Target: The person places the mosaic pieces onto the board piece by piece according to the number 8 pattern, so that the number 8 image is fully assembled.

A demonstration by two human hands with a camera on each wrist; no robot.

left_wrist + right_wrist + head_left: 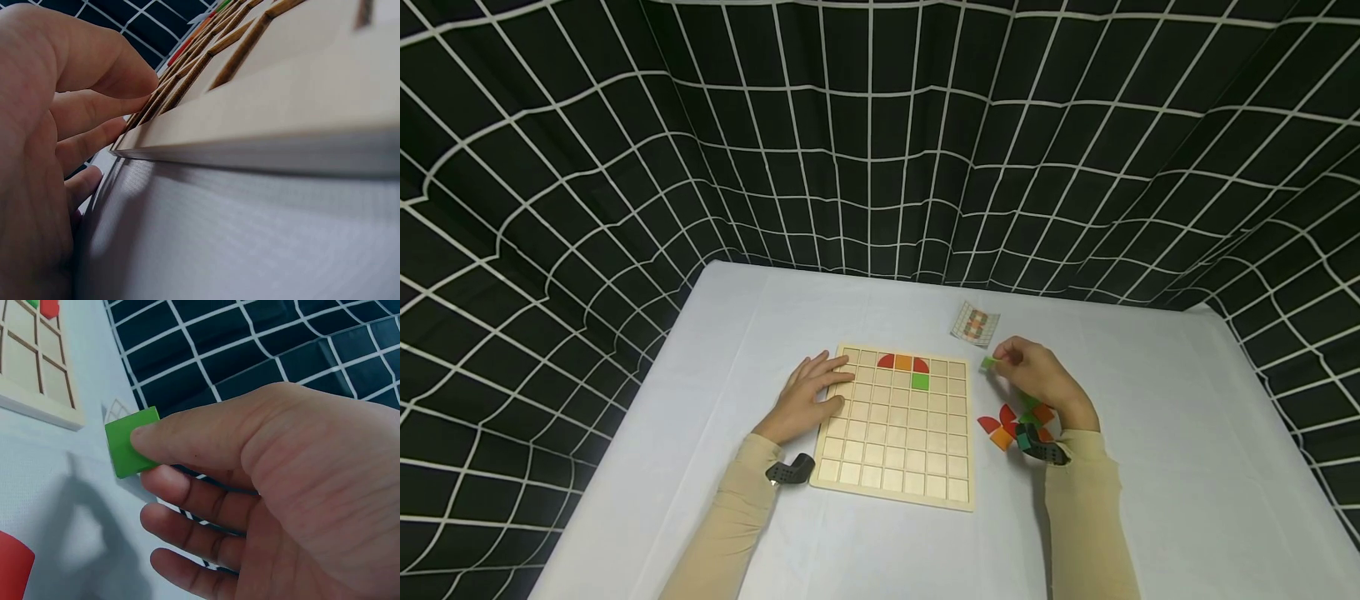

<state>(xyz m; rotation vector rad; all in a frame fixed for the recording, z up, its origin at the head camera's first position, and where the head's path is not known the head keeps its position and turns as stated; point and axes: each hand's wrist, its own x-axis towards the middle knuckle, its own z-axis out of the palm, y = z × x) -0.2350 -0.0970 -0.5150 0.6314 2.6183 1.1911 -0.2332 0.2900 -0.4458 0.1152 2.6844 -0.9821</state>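
Observation:
A green square tile [122,447] is pinched between the thumb and fingers of my right hand [1037,371], above the table just right of the wooden grid board [887,497]. My left hand [808,398] rests along the board's left edge, its fingers fairly straight and spread over the rim. Near the top of the board lie an orange square tile [903,362] between two red quarter-round tiles [886,361], and another green square [920,381] sits below the right-hand red one. The left wrist view shows the fingertips [140,87] at the board's raised rim.
Loose red, orange and green tiles [1002,437] lie right of the board, partly hidden under my right wrist. A small printed pattern card [975,324] lies beyond the board's upper right corner. Black cloth with a white grid [865,167] hangs behind the white table [715,333].

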